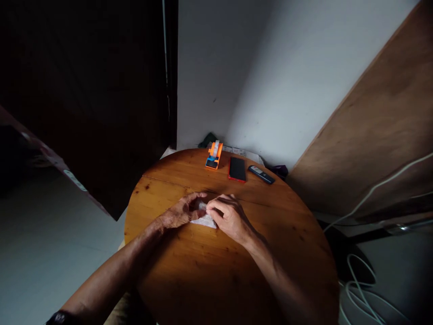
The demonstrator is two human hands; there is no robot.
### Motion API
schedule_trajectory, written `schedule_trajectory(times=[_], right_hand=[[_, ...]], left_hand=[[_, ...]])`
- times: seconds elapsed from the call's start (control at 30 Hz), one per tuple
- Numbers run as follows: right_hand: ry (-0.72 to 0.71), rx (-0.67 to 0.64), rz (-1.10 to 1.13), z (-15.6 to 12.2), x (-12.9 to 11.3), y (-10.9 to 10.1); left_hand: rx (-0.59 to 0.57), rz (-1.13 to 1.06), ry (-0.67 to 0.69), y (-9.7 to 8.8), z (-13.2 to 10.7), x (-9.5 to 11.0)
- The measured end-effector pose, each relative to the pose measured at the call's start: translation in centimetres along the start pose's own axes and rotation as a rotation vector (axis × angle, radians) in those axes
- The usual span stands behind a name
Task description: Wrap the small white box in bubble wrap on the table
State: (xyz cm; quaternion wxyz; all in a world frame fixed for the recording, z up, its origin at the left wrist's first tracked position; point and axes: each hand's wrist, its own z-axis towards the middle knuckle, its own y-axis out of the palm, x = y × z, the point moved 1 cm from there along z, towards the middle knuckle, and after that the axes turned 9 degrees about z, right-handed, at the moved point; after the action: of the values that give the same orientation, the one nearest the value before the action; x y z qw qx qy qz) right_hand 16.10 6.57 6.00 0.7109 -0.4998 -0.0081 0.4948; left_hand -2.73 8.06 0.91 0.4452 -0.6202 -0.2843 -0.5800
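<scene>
A small white, crumpled-looking packet lies on the round wooden table between my hands; its exact kind is unclear. My left hand curves round its left side, thumb against it and fingers along the far edge. From the right, my right hand pinches the packet's upper right part between thumb and fingers. Both hands partly cover it. Beyond them stands an orange and blue tape dispenser with a whitish roll.
On the wooden table, a red-edged phone and a dark remote control lie toward the back right. Papers and dark cloth-like items sit behind the table's far edge, against the white wall. Pale cables loop at the right.
</scene>
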Motion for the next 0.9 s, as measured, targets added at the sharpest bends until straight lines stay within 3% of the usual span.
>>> schedule_trajectory(times=[0.23,0.63,0.9], right_hand=[[-0.058,-0.041,-0.05,0.0,-0.4,0.0],[-0.05,0.033,-0.089,-0.3,0.0,1.1],[-0.036,-0.046,-0.101,-0.3,-0.6,0.8]], left_hand=[[0.005,0.072,0.006,-0.1,-0.1,0.4],[-0.041,0.025,0.08,-0.2,-0.1,0.8],[-0.073,0.091,0.005,-0.7,-0.4,1.4]])
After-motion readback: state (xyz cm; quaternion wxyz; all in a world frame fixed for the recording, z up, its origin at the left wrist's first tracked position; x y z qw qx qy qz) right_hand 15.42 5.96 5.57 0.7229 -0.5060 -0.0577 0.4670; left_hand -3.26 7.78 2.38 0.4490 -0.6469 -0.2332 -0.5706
